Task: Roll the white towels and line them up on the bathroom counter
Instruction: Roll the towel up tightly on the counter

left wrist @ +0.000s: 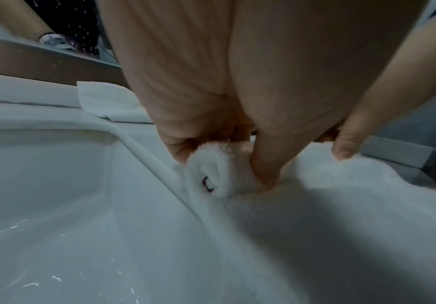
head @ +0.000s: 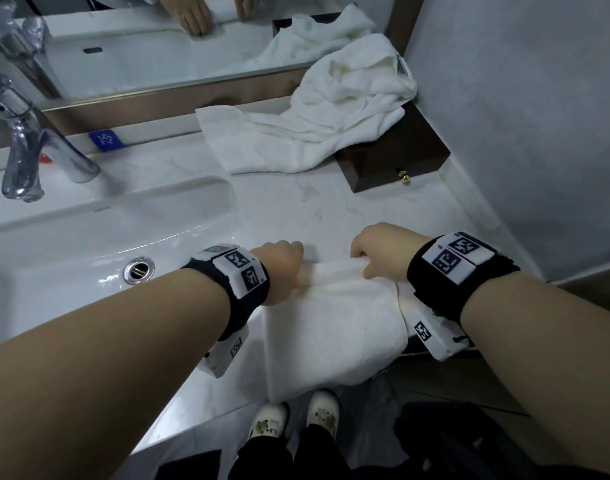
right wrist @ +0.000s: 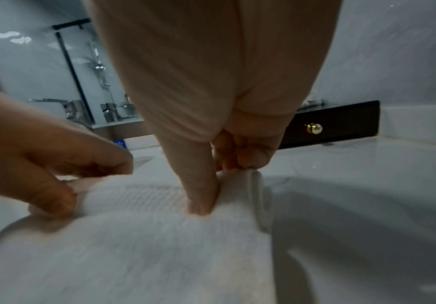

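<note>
The white towel lies flat on the surface just right of the sink, its near end hanging over the front edge. Its far edge is turned into a first tight roll. My left hand pinches the roll's left end between thumb and curled fingers; my right hand pinches the right end the same way, thumb pressed into the fold.

I judge the rolling barely begun — most of the cloth is flat. The risks as I see them: the left end sits right against the sink rim, so the roll could slip into the basin; uneven pressure between my hands would make it cone; the overhanging end could drag the towel off.

Farther back, loose towels lie crumpled, partly draped over a dark wooden box with a brass knob — unrolled yet. A chrome faucet stands at the left, a mirror behind, a grey wall to the right.
</note>
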Motion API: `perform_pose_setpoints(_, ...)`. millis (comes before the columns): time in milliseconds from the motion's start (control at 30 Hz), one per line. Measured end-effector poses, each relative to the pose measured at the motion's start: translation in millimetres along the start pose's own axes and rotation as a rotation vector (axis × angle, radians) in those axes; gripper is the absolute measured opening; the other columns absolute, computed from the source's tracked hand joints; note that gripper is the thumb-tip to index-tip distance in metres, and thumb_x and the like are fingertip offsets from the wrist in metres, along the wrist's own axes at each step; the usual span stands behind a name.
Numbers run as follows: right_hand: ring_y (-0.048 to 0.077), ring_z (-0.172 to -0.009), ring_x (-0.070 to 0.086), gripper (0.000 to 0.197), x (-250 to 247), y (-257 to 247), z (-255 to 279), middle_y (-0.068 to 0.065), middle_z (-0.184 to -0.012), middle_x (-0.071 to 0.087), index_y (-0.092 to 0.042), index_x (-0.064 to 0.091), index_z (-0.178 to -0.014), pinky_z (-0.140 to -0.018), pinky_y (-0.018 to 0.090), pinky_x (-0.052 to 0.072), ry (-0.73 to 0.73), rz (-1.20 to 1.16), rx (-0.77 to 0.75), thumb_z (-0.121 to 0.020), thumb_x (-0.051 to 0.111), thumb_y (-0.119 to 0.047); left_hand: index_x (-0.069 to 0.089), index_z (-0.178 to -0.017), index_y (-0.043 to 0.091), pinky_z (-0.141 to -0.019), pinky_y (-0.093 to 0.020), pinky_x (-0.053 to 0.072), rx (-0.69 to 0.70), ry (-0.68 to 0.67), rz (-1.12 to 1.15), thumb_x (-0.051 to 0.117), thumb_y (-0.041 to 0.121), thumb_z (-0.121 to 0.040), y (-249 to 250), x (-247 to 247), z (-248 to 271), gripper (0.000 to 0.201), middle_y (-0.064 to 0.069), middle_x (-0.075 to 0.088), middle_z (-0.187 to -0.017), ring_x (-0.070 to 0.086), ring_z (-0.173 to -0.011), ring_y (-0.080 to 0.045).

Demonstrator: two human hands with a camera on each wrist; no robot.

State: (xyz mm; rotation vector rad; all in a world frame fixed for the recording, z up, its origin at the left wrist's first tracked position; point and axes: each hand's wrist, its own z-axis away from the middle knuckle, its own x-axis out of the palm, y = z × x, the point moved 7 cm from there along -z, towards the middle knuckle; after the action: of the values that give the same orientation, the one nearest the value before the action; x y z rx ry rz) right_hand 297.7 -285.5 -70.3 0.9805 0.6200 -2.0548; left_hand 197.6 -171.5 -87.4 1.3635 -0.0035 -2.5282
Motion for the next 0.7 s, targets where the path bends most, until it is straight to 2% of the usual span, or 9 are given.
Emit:
perform_pose_setpoints(133,0.025,-0.112,0.054,0.038,2.8,-1.1,-3.9,0.006,-0.127,0.054,-0.013,0.052,-0.128,-0.090,0.030,0.044,0.002,0.053,0.004,-0.092,0.061,-0.021,0.042,-0.117,0.009,-0.086,-0.041,0.051,0.026,0.030,-0.031,0.054,0.019,-0.095,1.4,3.0,-0.7,0.027,-0.010,0.051,-0.116,0.056,-0.101,-0.028)
perform_pose_setpoints(300,0.024,-0.105,0.053,0.029,-1.6,5.4,-7.9,0.004,-0.118,0.054,-0.014,0.056,-0.120,-0.086,0.031,0.044,0.194,0.019,0.003,-0.091,0.060,-0.017,0.043,-0.117,0.010,-0.081,-0.034,0.045,0.036,0.143,-0.092,0.057,0.012,-0.092,0.9,-10.1,-5.2,0.029,-0.008,0.048,-0.117,0.051,-0.106,-0.027)
perform_pose_setpoints(400,0.024,-0.096,0.053,0.022,-4.9,5.2,-9.0,0.004,-0.109,0.053,-0.011,0.058,-0.109,-0.078,0.031,0.043,0.312,0.015,-0.013,-0.088,0.060,-0.008,0.050,-0.112,0.010,-0.083,-0.033,0.045,0.077,0.207,-0.121,0.056,0.007,-0.089,1.7,-17.3,-6.7,0.024,-0.007,0.048,-0.115,0.049,-0.108,-0.026)
perform_pose_setpoints(467,0.025,-0.089,0.053,0.017,-5.4,3.7,-6.7,0.004,-0.104,0.052,-0.010,0.059,-0.100,-0.071,0.032,0.043,0.367,0.013,-0.027,-0.085,0.059,-0.001,0.055,-0.104,0.011,-0.083,-0.033,0.046,0.103,0.229,-0.091,0.057,0.006,-0.089,0.8,-21.5,-6.9,0.016,-0.005,0.050,-0.110,0.049,-0.104,-0.023)
perform_pose_setpoints(533,0.023,-0.082,0.050,0.015,-3.9,1.3,-3.6,0.003,-0.099,0.050,-0.009,0.058,-0.092,-0.066,0.033,0.041,0.397,0.026,-0.042,-0.082,0.058,0.002,0.054,-0.092,0.013,-0.076,-0.031,0.043,0.116,0.232,-0.022,0.060,0.006,-0.088,-1.8,-23.7,-6.7,0.010,-0.002,0.049,-0.105,0.049,-0.096,-0.021)
perform_pose_setpoints(567,0.021,-0.078,0.047,0.015,-2.4,0.0,-2.3,0.002,-0.096,0.049,-0.010,0.057,-0.088,-0.063,0.033,0.038,0.407,0.041,-0.048,-0.081,0.057,0.003,0.052,-0.087,0.015,-0.071,-0.030,0.041,0.123,0.225,0.014,0.062,0.006,-0.087,-2.6,-23.5,-6.4,0.013,-0.001,0.048,-0.103,0.049,-0.091,-0.020)
perform_pose_setpoints(633,0.019,-0.073,0.039,0.017,0.2,-1.4,0.2,-0.001,-0.088,0.043,-0.011,0.054,-0.080,-0.058,0.032,0.033,0.430,0.064,-0.053,-0.078,0.057,0.005,0.050,-0.083,0.016,-0.066,-0.030,0.039,0.129,0.202,0.064,0.062,0.003,-0.086,-4.1,-21.5,-5.2,0.018,0.001,0.047,-0.100,0.050,-0.081,-0.021)
perform_pose_setpoints(700,0.019,-0.070,0.036,0.024,2.7,-4.4,3.3,-0.002,-0.081,0.037,-0.012,0.048,-0.072,-0.055,0.032,0.030,0.463,0.066,-0.073,-0.071,0.056,0.010,0.052,-0.084,0.016,-0.065,-0.031,0.042,0.134,0.179,0.074,0.058,0.002,-0.084,-4.8,-18.8,-3.1,0.016,0.002,0.047,-0.101,0.051,-0.078,-0.021)
